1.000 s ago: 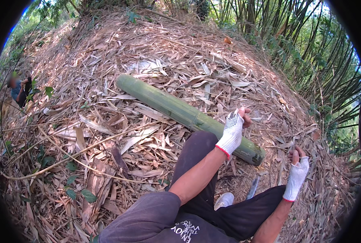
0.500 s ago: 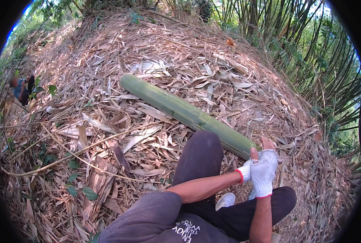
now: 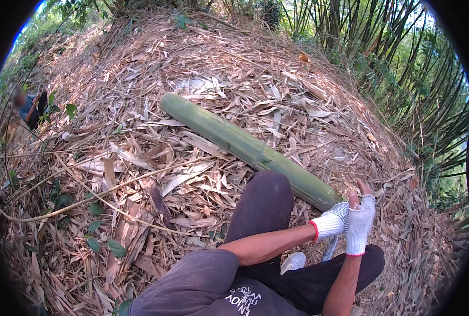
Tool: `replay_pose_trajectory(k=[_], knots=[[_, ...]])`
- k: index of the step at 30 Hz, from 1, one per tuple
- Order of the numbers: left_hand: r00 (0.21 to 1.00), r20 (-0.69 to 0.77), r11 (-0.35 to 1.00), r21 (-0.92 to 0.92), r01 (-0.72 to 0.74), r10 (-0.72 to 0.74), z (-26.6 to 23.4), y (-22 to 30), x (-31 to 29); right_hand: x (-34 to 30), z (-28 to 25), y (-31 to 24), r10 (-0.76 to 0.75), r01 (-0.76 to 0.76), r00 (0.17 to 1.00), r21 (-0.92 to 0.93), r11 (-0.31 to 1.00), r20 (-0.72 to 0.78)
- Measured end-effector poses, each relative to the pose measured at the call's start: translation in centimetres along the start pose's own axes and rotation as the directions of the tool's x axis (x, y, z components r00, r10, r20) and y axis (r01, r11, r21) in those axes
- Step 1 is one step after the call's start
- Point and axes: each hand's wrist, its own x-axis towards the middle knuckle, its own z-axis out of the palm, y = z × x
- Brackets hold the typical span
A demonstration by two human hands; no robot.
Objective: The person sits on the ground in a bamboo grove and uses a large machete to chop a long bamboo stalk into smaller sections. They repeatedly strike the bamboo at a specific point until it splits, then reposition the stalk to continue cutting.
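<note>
A thick green bamboo pole [image 3: 229, 138] lies slantwise on the leaf litter, its near end just beyond my hands. My left hand [image 3: 333, 220], in a white dotted work glove, meets my right hand beside that end; its fingers are hidden. My right hand [image 3: 359, 217], in a white glove with bare fingertips, is open, its thumb and fingers pointing up and apart. Below the hands a narrow pale grey-blue strip [image 3: 329, 247] shows beside my bent leg; its kind and whether a hand touches it cannot be made out.
Dry bamboo leaves [image 3: 203, 184] cover the sloping ground. Thin bent stems [image 3: 113, 192] and a piece of old wood [image 3: 122, 239] lie at the left. Bamboo clumps [image 3: 382, 58] rise at the right. Another person [image 3: 31, 109] sits far left. My knee [image 3: 268, 189] touches or overlaps the pole.
Both hands have shifted slightly right, and more of the left glove and the pale strip now shows. The pole appears slightly farther right in view; the person at the far left remains seated.
</note>
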Motion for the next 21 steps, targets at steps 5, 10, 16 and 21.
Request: replay_pose_trajectory(k=[5,10,16,21], knots=[[0.976,0.197,0.965,0.257,0.044,-0.097,-1.1,2.5,0.6,0.4,-0.7,0.7,0.14,-0.139,0.99,0.092,0.986,-0.011],[0.986,0.159,0.973,0.216,-0.077,0.043,-1.1,4.2,0.0,0.8,-1.2,3.1,0.182,-0.176,0.982,0.115,0.978,-0.041],[0.977,0.213,0.971,0.236,-0.038,-0.014,-1.9,6.3,-0.5,0.5,-1.6,2.8,0.159,-0.157,0.986,0.039,0.987,-0.057],[0.98,0.197,0.977,0.214,-0.024,-0.02,-2.0,6.3,-0.8,0.1,-1.6,2.4,0.219,-0.212,0.975,0.133,0.968,-0.04]])
